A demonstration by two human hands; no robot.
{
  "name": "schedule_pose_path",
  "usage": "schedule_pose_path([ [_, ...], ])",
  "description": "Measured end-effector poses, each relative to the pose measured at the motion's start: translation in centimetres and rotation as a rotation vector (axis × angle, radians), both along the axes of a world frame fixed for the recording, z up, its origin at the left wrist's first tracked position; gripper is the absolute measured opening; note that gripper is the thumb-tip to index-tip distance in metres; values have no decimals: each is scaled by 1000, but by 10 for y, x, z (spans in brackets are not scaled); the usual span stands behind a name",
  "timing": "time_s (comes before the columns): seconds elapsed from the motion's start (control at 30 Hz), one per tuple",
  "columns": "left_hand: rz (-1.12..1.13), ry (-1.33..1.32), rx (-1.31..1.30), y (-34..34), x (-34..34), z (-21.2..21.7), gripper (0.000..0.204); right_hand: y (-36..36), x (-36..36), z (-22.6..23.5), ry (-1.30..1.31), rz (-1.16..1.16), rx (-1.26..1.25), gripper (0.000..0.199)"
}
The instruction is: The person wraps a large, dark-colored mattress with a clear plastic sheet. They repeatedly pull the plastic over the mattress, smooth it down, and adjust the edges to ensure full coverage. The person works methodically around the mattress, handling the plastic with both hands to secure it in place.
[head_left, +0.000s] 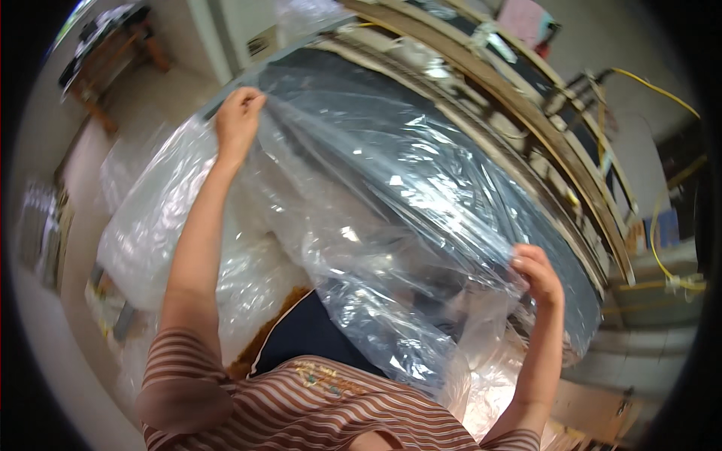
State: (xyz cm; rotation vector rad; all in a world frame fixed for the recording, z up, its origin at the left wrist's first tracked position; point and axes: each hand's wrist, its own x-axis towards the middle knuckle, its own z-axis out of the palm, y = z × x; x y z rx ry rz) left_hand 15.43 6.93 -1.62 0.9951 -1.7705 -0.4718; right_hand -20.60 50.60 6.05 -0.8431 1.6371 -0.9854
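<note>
Hands clamped on opposite edges of a clear plastic sheet (391,195), left hand (239,116) pinching the far left corner, right hand (538,274) gripping the near right edge, the sheet's long axis slanting between them over a dark round table (526,225).

Setting: workshop or small factory floor. Evidence: long wooden frame rails (526,113) with metal fittings; loose yellow cables (658,225); heaped clear plastic sheeting (391,195); wooden trestle stand (113,60) against bare pale walls; plain concrete floor (45,353).
</note>
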Motion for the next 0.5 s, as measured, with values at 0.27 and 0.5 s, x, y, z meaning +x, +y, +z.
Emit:
schedule_pose_path([
  [0.27,170,-123,-23,-31,17,2,15,9,-7,-20,-107,-232,-72,30],
  [0.5,85,-150,-61,-64,2,13,18,10,-8,-22,-31,-248,-77,28],
])
